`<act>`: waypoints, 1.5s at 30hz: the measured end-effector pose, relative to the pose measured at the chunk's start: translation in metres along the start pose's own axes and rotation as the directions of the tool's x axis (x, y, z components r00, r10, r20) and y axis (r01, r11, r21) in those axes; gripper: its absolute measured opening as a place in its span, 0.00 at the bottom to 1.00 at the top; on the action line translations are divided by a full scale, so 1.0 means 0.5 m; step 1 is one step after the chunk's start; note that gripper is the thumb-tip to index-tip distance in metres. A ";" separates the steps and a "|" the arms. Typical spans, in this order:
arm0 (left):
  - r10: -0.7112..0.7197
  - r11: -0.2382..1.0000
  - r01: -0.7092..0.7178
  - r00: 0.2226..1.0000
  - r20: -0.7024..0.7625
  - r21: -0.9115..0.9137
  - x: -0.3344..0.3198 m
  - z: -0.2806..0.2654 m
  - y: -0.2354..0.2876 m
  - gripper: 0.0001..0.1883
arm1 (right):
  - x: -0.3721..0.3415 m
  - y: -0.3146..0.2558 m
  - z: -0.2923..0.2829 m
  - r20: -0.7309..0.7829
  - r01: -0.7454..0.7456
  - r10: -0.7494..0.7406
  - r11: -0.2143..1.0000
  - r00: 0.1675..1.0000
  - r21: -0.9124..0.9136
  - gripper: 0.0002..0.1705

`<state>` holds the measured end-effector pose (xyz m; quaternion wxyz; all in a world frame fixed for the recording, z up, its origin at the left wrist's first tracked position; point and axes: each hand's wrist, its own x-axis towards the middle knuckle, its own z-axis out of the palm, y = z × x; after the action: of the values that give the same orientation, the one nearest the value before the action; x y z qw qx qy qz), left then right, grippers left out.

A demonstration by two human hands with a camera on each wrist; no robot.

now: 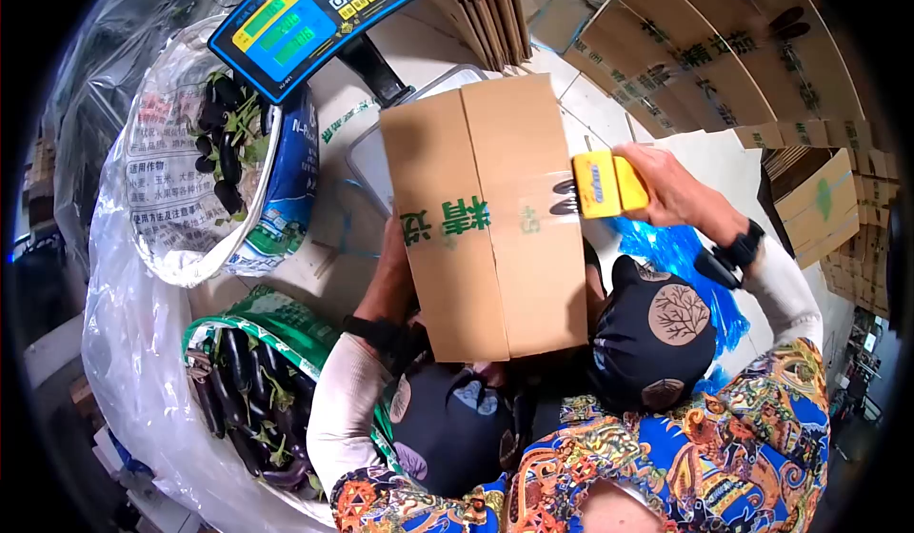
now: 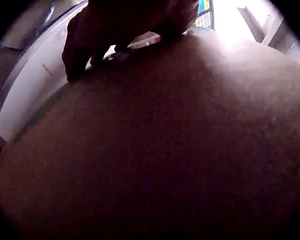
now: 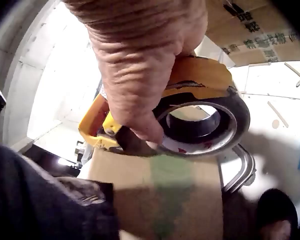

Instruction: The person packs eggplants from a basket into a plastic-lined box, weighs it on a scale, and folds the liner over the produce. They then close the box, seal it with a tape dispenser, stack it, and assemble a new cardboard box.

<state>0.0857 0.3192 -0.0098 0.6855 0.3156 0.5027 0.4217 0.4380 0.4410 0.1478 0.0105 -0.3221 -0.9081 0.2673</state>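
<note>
"Patterned garment [image 1: 666,457] nearest the lens, cloth across shoulders and upper arms. Next in size?"

"Carton [image 1: 495,276]: between the 2 hands, in front of the lap. What bears its weight is hidden. Green print on the face."

"Then?"

"White sack [image 1: 167,176] and smaller green-edged bag [image 1: 276,328], both holding eggplants, on the person's left. Probably set there to be within reach. Scale display [image 1: 314,24] beyond, 3 lit panels; angle presumably suits reading from the seat."

"Left hand [image 2: 132,22]?"

"Against the carton's left side. Fingers slightly spread, gaps between them, laid on the cardboard. Too dark to tell how firmly they press. Likely placed to steady the box against a push from the right."

"Right hand [image 1: 666,190]?"

"Grips the yellow tape dispenser [image 1: 598,186], thumb down its side near the roll. Dispenser's front is at the carton's right edge; contact not certain. Judged reason for the hold: wrist backs the tool, front faces the box."

"Arms?"

"Left forearm runs up close beside the carton. Right elbow is out wide and bent, forearm angled inward, so the 2 limbs flank the box. Black band at each wrist."
</note>
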 end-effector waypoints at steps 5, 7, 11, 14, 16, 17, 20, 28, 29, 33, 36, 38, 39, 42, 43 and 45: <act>-0.121 0.951 0.122 0.992 0.020 -0.284 0.089 0.015 -0.040 0.27 | -0.002 -0.105 -0.102 -0.028 -0.111 0.109 0.986 0.994 -0.124 0.29; -0.141 0.929 0.133 0.990 0.002 -0.346 0.102 0.014 -0.047 0.28 | 0.023 -0.142 -0.118 0.021 -0.129 0.139 0.960 0.990 -0.250 0.27; -0.153 0.933 0.078 0.970 -0.191 -0.351 0.087 -0.050 -0.020 0.32 | 0.118 -0.200 -0.079 0.052 -0.085 0.102 0.962 0.993 -0.260 0.25; 0.004 0.997 -0.026 0.956 -0.292 -0.069 0.011 -0.056 0.072 0.33 | 0.242 -0.252 -0.024 0.070 0.043 -0.022 0.946 0.997 -0.320 0.22; 0.106 0.992 -0.088 0.972 -0.210 0.094 -0.018 -0.040 0.138 0.33 | 0.299 -0.295 -0.005 0.159 0.050 0.002 0.945 0.987 -0.323 0.23; 0.115 0.987 -0.097 0.983 -0.144 0.125 -0.023 -0.036 0.159 0.33 | 0.320 -0.292 0.019 0.155 0.079 -0.032 0.949 0.987 -0.307 0.23; 0.187 0.973 -0.179 0.981 -0.049 0.143 -0.027 -0.056 0.150 0.28 | 0.348 -0.299 0.017 0.197 0.149 -0.084 0.928 0.977 -0.342 0.23; 0.328 0.641 -0.232 0.944 0.012 0.731 0.033 -0.101 0.107 0.30 | 0.325 -0.286 0.002 0.180 0.124 -0.059 0.920 0.982 -0.373 0.26; 0.413 0.545 -0.257 0.911 0.011 0.798 0.048 -0.117 0.080 0.29 | 0.320 -0.286 0.001 0.208 0.095 -0.011 0.911 0.978 -0.400 0.27; 0.296 0.769 -0.036 0.905 -0.306 0.638 0.038 -0.081 0.110 0.33 | 0.243 -0.213 -0.036 0.216 0.030 0.047 0.940 0.975 -0.340 0.29; 0.281 0.780 -0.037 0.913 -0.297 0.624 0.039 -0.072 0.114 0.35 | 0.163 -0.169 -0.045 0.066 0.091 -0.074 0.945 0.995 -0.314 0.25; 0.255 0.796 -0.018 0.916 -0.309 0.605 0.036 -0.080 0.112 0.35 | 0.127 -0.131 -0.048 0.047 0.095 -0.085 0.953 0.995 -0.286 0.25; 0.238 0.805 -0.006 0.919 -0.314 0.593 0.033 -0.084 0.108 0.35 | 0.106 -0.114 -0.049 0.041 0.094 -0.086 0.958 0.995 -0.271 0.26; 0.263 0.863 -0.104 0.928 -0.264 0.494 0.033 -0.095 0.101 0.30 | 0.038 -0.078 -0.050 0.010 0.001 0.002 0.968 1.000 -0.249 0.26; 0.259 0.851 -0.087 0.927 -0.270 0.518 0.033 -0.102 0.102 0.29 | 0.025 -0.068 -0.047 -0.008 -0.013 0.011 0.974 1.000 -0.225 0.27; 0.248 0.821 -0.050 0.928 -0.277 0.568 0.024 -0.100 0.113 0.29 | 0.008 -0.060 -0.043 0.001 -0.030 0.031 0.973 1.000 -0.229 0.27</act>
<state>0.0249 0.3555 0.0189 0.4327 0.4612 0.6860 0.3598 0.4216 0.4343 0.1803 -0.0327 -0.3343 -0.9279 0.1616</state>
